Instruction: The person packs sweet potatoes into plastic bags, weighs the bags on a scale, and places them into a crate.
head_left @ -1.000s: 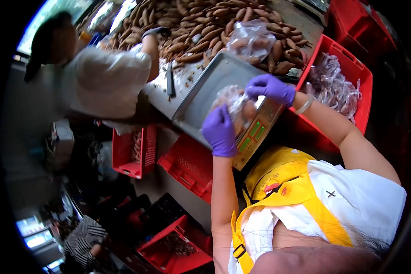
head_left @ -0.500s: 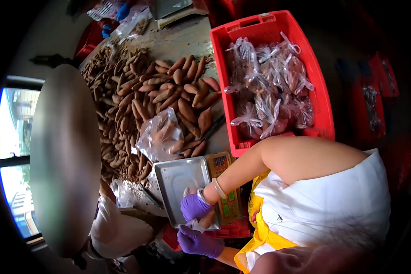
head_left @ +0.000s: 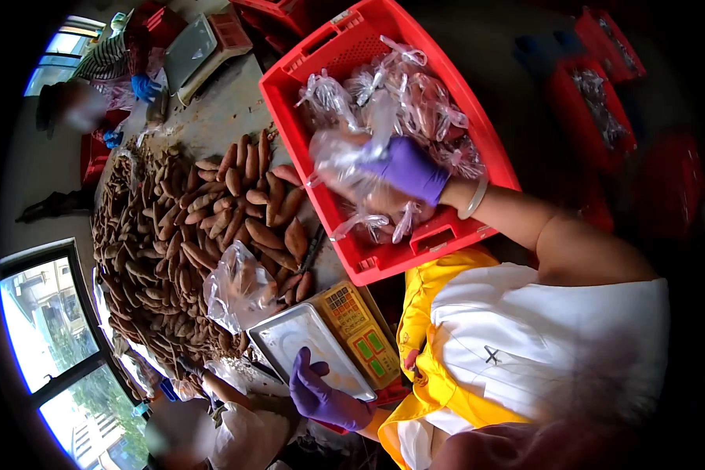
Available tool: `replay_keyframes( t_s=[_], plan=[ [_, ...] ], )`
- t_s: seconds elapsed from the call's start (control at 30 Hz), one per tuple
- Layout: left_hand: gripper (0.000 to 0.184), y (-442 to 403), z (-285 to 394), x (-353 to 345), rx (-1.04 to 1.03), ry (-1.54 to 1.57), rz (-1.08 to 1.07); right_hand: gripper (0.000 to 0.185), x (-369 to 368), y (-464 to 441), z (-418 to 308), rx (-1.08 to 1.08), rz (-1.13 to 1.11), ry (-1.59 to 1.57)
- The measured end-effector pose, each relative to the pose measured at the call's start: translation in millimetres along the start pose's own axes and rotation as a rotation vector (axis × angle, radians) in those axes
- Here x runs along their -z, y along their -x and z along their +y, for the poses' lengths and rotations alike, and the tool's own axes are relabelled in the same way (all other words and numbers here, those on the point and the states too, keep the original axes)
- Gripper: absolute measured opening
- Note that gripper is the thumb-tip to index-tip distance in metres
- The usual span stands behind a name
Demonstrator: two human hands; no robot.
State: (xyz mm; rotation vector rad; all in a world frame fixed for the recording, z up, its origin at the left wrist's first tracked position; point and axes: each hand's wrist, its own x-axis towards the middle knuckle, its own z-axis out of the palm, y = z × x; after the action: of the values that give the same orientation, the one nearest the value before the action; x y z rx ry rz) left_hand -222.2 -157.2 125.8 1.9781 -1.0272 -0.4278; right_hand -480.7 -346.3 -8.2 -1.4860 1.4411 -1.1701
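Observation:
My right hand point(head_left: 411, 171), in a purple glove, is closed on a knotted clear plastic bag of sweet potatoes point(head_left: 333, 160), blurred by motion, over a red crate point(head_left: 477, 86). Beneath and around it lie several similar tied bags point(head_left: 423, 102). My left hand point(head_left: 321, 392), also gloved in purple, is open with nothing in it, fingers apart at the near edge of the metal weighing tray point(head_left: 301, 337). The tray belongs to a scale with a yellow keypad and green displays point(head_left: 360, 329). An untied clear bag with sweet potatoes point(head_left: 239, 290) sits beside the tray.
A big heap of sweet potatoes point(head_left: 172, 243) covers much of the table. A second scale point(head_left: 196, 59) stands at the far end near a person with blue gloves point(head_left: 143, 88). Another person's arm point(head_left: 227, 392) is at lower left. More red crates point(head_left: 595, 102) stand at right.
My right hand has gone from the tray to the crate, carrying the bag. My left hand has let go and opened beside the tray. The view has turned and shifted.

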Motion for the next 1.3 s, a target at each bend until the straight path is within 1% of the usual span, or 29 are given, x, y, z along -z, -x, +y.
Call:
replay_keyframes(
  t_s=[0.03,0.07,0.1,0.13,0.23,0.33,0.4,0.43,0.47,0.5,0.57,0.6,0.67,0.7,0.73,0.8,0.83,0.87,0.9,0.93,0.97,1.03,1.07,1.1,1.13,1.17,1.23,1.27,1.3],
  plan=[
    [0.027,0,-1,-5,0.001,-0.008,-0.005,0.032,17,-4,12,-0.053,0.112,-0.033],
    [0.024,-1,0,-11,0.012,0.023,-0.032,0.026,32,-7,20,-0.212,0.146,-0.13],
    [0.022,-3,1,-18,0.021,0.057,-0.059,0.023,40,-7,29,-0.179,0.218,-0.215],
    [0.02,-4,1,-25,0.038,0.096,-0.095,0.019,50,-2,34,-0.167,0.256,-0.171],
    [0.02,0,-2,-41,0.072,0.183,-0.204,0.018,59,20,54,-0.137,0.323,-0.131],
    [0.02,6,-13,-45,0.104,0.24,-0.265,0.022,59,53,85,-0.326,0.175,-0.101],
    [0.02,11,-26,-46,0.138,0.305,-0.307,0.024,47,72,117,-0.457,-0.141,0.228],
    [0.02,13,-29,-45,0.137,0.306,-0.302,0.025,37,82,134,-0.335,-0.348,0.441],
    [0.021,14,-30,-42,0.177,0.262,-0.342,0.026,31,88,143,-0.204,-0.548,0.653],
    [0.021,16,-30,-38,0.213,0.259,-0.355,0.026,26,90,139,-0.194,-0.539,0.655],
    [0.02,20,-35,-28,0.191,0.277,-0.339,0.029,15,89,132,-0.209,-0.844,1.102],
    [0.02,24,-38,-22,0.184,0.287,-0.331,0.029,16,86,121,-0.201,-0.835,1.105],
    [0.02,30,-52,-13,0.172,0.342,-0.307,0.031,23,79,96,-0.244,-0.872,0.967],
    [0.02,33,-66,-6,0.192,0.322,-0.283,0.029,16,77,127,-0.232,-0.9,0.995],
    [0.02,36,-75,1,0.214,0.301,-0.259,0.029,16,72,114,-0.224,-0.895,1.003],
    [0.019,44,-86,11,0.205,0.272,-0.241,0.029,19,62,92,-0.134,-0.966,1.269],
    [0.019,48,-91,16,0.237,0.287,-0.212,0.028,17,61,91,-0.091,-0.872,1.282],
    [0.019,52,-97,21,0.27,0.3,-0.183,0.028,16,59,85,-0.086,-0.872,1.289],
    [0.019,57,-106,27,0.316,0.285,-0.162,0.027,14,54,57,-0.036,-0.862,1.332],
    [0.019,59,-109,31,0.318,0.287,-0.158,0.027,8,49,37,0.015,-0.852,1.372],
    [0.019,61,-111,34,0.339,0.224,-0.142,0.024,1,48,31,0.117,-0.784,1.388],
    [0.02,63,-111,41,0.365,0.155,-0.129,0.021,-26,45,22,0.21,-0.696,1.258],
    [0.02,64,-110,44,0.362,0.139,-0.135,0.018,-40,45,20,0.167,-0.64,1.032],
    [0.02,64,-110,46,0.359,0.124,-0.142,0.019,-48,51,-10,0.446,-0.573,1.025],
    [0.02,64,-112,47,0.364,0.121,-0.144,0.023,-72,56,-4,0.527,-0.527,1.063],
    [0.021,65,-115,48,0.361,0.126,-0.129,0.027,-100,63,10,0.604,-0.547,0.946],
    [0.021,67,-121,49,0.359,0.129,-0.113,0.025,-111,82,-44,0.673,-0.737,0.81],
    [0.021,67,-123,51,0.364,0.119,-0.12,0.025,-131,94,-30,0.809,-0.702,0.616],
    [0.021,66,-126,53,0.365,0.107,-0.126,0.024,-137,103,-34,0.785,-0.82,0.576]
  ],
)
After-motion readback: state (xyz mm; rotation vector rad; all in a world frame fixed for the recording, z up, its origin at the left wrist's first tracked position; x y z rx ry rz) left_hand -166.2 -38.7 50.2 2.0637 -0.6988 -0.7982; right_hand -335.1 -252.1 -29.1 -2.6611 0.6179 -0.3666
